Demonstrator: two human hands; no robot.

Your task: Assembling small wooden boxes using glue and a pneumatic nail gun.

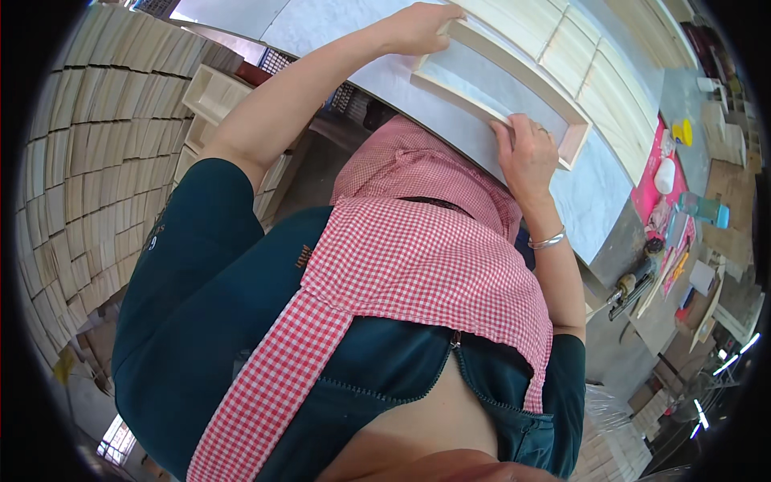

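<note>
A shallow, pale wooden box frame (574, 145), long and rectangular, lies slantwise on the marble-patterned tabletop (598, 201). Through its middle the tabletop shows. My left hand (422, 28) is closed round its far left corner, with the fingertips partly hidden. At the near long side, toward the right end, my right hand (528, 153) grips the rail between thumb and fingers. Just beyond the frame, several pale wooden boxes or panels (594, 68) lie in a row, close to its far side.
Tall stacks of wooden pieces (104, 161) fill the left side, with open wooden boxes (213, 92) beside my left arm. On the right are a pink cloth (649, 193), a white bottle (665, 175), a blue-capped jar (707, 210) and metal tools (626, 283).
</note>
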